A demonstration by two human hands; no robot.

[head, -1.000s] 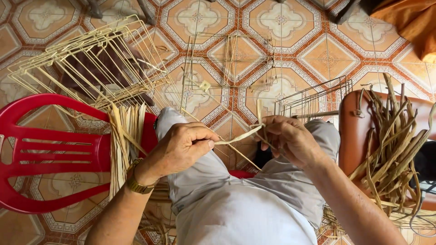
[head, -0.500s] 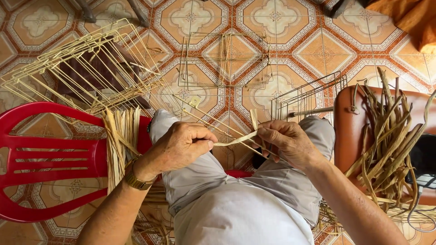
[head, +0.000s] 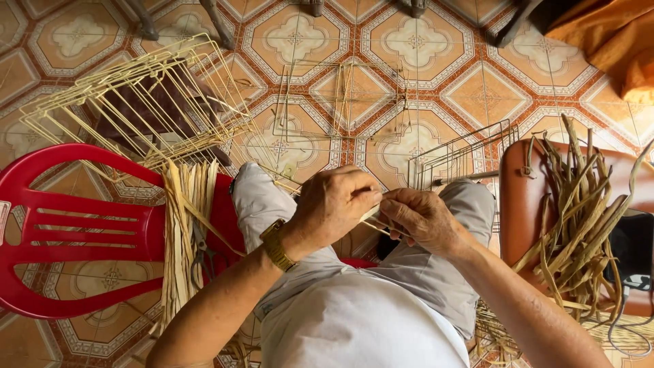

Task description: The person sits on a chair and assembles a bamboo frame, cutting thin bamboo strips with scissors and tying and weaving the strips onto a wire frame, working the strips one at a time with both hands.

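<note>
Pinched between both hands, left hand (head: 334, 204) and right hand (head: 422, 218), a pale fibre strip (head: 371, 215) sits over the lap, while many flat strips (head: 187, 225) on the red chair (head: 75, 225) lie unused.

Red chair (head: 75, 225), orange-patterned floor tiles (head: 422, 48)

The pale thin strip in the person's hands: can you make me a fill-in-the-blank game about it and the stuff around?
1. Both hands pinch the pale thin strip above the person's ____.
2. The gold wristwatch sits on the ____ wrist.
3. The bundle of pale flat strips lies on the ____ plastic chair.
4. The floor is covered in patterned ____.

Missing words: lap; left; red; tiles
</note>
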